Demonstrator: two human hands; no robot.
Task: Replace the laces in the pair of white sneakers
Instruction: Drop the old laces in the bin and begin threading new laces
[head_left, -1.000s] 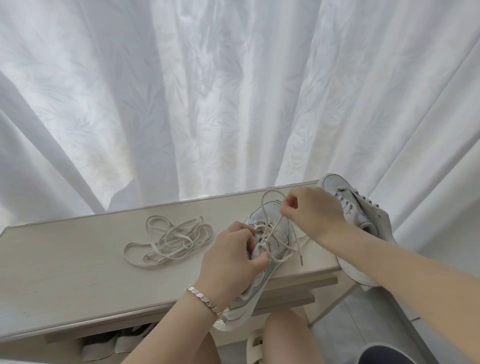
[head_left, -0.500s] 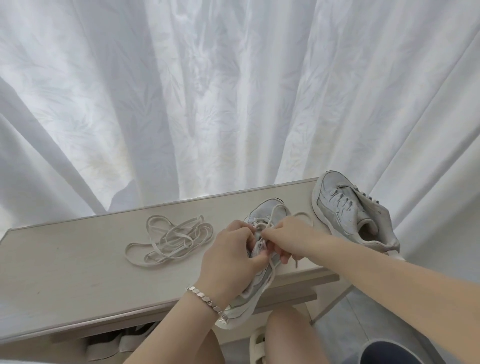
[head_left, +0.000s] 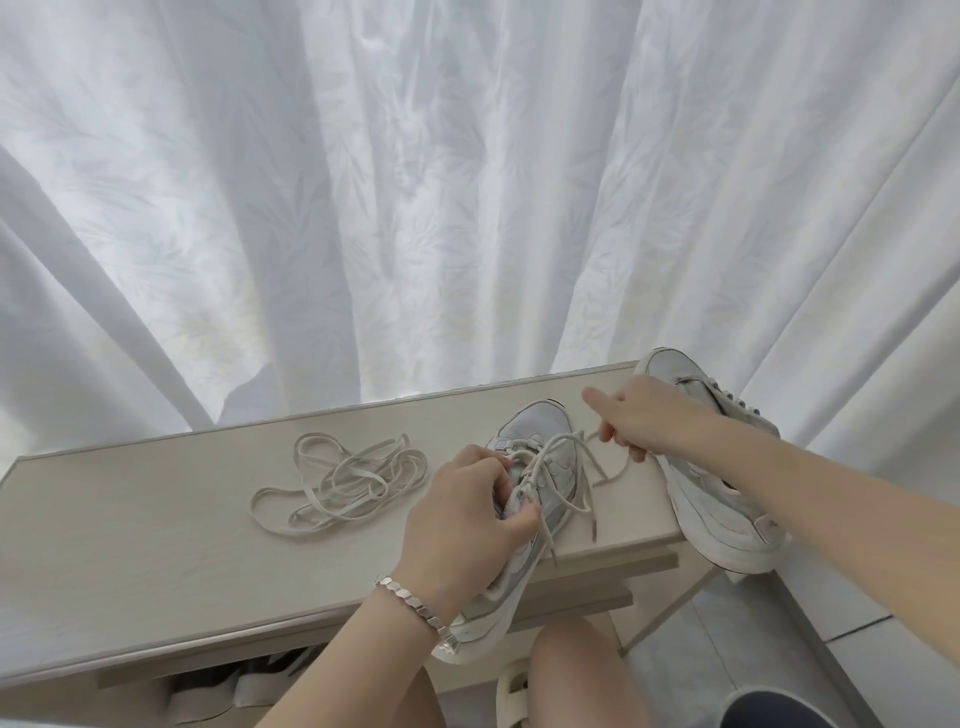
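White sneaker (head_left: 543, 431) on a pale wooden table (head_left: 130, 545), toe far, heel overhanging the near edge. Left hand (head_left: 465, 525) curled round its tongue, thumb pressing. Right hand (head_left: 647, 423) just right of it, pinching its lace (head_left: 545, 457), forefinger straight. Second sneaker (head_left: 722, 499) at the table's right end, partly under the right forearm. Loose laces (head_left: 343, 483) heaped to the left.

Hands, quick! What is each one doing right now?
Left hand: closed, gripping the near sneaker.
Right hand: closed, pinching that sneaker's lace, forefinger stuck out.
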